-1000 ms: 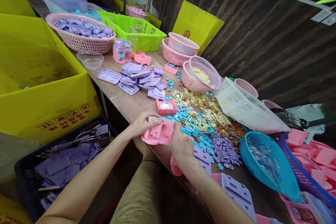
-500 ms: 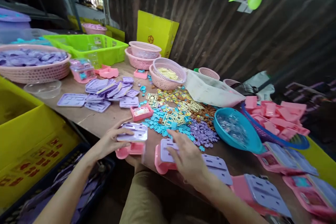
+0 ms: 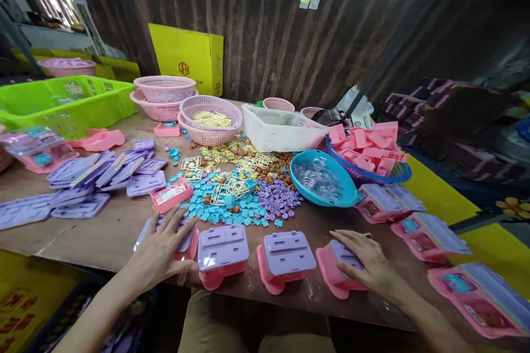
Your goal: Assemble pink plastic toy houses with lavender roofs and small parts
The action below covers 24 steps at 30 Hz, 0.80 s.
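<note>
Several pink toy cases with purple backs stand in a row along the near table edge. My left hand (image 3: 163,251) lies open and spread on the leftmost case (image 3: 188,242). My right hand (image 3: 366,265) rests with fingers stretched over the rightmost case (image 3: 335,278). Between them stand two more cases, one (image 3: 222,253) left of centre and one (image 3: 285,259) right of it. Loose purple back plates (image 3: 103,174) lie at the left. A pile of small blue tiles (image 3: 219,209), purple discs (image 3: 277,201) and yellow frames sits beyond the row.
A blue bowl (image 3: 343,193) of clear parts and a dark basket of pink pieces (image 3: 368,149) are at the right. Pink baskets (image 3: 211,132), a white crate (image 3: 281,132) and a green crate (image 3: 62,102) stand at the back. Finished pink cases (image 3: 476,292) lie at the far right.
The view has swung right. My left hand has set its purple-backed case down into the row, and my right hand has moved right onto the last case in the row.
</note>
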Each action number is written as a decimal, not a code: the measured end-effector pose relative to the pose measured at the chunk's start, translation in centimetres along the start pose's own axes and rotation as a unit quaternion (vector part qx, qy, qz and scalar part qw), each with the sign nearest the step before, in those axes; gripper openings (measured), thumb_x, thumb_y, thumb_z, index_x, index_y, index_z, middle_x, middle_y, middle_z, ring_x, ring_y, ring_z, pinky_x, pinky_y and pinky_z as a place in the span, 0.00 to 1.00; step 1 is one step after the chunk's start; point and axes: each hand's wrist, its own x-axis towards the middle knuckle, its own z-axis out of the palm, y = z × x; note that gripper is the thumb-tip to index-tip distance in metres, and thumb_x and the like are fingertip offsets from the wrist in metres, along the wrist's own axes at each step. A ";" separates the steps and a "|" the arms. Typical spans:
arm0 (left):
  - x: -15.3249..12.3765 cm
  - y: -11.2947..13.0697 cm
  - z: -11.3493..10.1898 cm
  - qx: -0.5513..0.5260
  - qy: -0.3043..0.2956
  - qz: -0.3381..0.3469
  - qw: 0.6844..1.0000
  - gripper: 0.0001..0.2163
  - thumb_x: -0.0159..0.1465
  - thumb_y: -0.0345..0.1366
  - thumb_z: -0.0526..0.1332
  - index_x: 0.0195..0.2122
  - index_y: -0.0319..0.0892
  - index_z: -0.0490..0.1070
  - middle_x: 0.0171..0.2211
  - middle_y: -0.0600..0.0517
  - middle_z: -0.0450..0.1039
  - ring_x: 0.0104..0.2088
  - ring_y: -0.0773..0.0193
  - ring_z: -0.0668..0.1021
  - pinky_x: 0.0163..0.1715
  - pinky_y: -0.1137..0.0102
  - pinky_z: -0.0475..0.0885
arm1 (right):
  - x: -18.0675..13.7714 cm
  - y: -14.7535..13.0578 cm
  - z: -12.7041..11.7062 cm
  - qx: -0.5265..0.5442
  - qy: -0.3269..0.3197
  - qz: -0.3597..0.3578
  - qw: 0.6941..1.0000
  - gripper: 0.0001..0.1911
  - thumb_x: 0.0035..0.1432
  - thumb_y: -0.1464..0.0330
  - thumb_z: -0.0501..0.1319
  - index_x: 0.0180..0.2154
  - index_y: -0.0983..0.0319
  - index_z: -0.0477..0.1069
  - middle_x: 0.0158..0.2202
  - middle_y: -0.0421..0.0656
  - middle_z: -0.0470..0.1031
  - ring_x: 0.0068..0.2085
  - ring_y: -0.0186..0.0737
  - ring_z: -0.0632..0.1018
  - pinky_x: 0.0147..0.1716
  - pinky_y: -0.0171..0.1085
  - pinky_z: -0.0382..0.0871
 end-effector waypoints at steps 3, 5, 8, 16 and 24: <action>0.2 1.0 -0.2 0.007 -0.004 0.045 0.999 0.40 0.49 0.62 0.58 0.60 0.47 0.56 0.61 0.39 0.56 0.60 0.40 0.58 0.55 0.43 0.49 | 0.7 -1.4 1.1 0.016 0.048 0.018 0.999 0.26 0.56 0.54 0.52 0.53 0.59 0.66 0.50 0.50 0.71 0.52 0.49 0.70 0.48 0.50 0.60; 0.2 1.4 -0.1 0.011 -0.008 0.076 0.997 0.40 0.50 0.61 0.58 0.62 0.49 0.53 0.60 0.43 0.59 0.60 0.41 0.58 0.56 0.44 0.48 | 1.3 -2.4 1.3 0.020 0.066 0.021 0.997 0.25 0.57 0.55 0.52 0.52 0.59 0.66 0.49 0.50 0.72 0.50 0.49 0.71 0.47 0.50 0.60; 0.6 1.7 0.2 0.027 -0.004 0.095 0.995 0.34 0.54 0.53 0.60 0.61 0.52 0.54 0.56 0.49 0.65 0.58 0.44 0.61 0.57 0.48 0.47 | 2.1 -3.7 1.4 0.028 0.079 0.010 0.996 0.23 0.57 0.55 0.52 0.51 0.59 0.67 0.48 0.49 0.73 0.48 0.48 0.72 0.46 0.50 0.60; 1.3 0.7 -1.4 -0.020 -0.030 0.088 0.995 0.33 0.59 0.50 0.56 0.64 0.49 0.46 0.61 0.45 0.58 0.60 0.47 0.60 0.57 0.50 0.52 | 3.8 -4.4 0.8 0.090 0.074 -0.039 0.992 0.24 0.58 0.54 0.52 0.52 0.59 0.65 0.48 0.49 0.72 0.49 0.49 0.72 0.49 0.53 0.60; 10.9 -0.2 -1.4 -0.059 -0.133 -0.112 0.983 0.12 0.62 0.30 0.49 0.44 0.38 0.68 0.44 0.43 0.70 0.44 0.57 0.74 0.45 0.64 0.67 | 15.9 -12.0 -1.5 0.112 -0.149 -0.169 0.968 0.12 0.59 0.70 0.55 0.45 0.62 0.69 0.46 0.47 0.71 0.46 0.42 0.73 0.45 0.38 0.65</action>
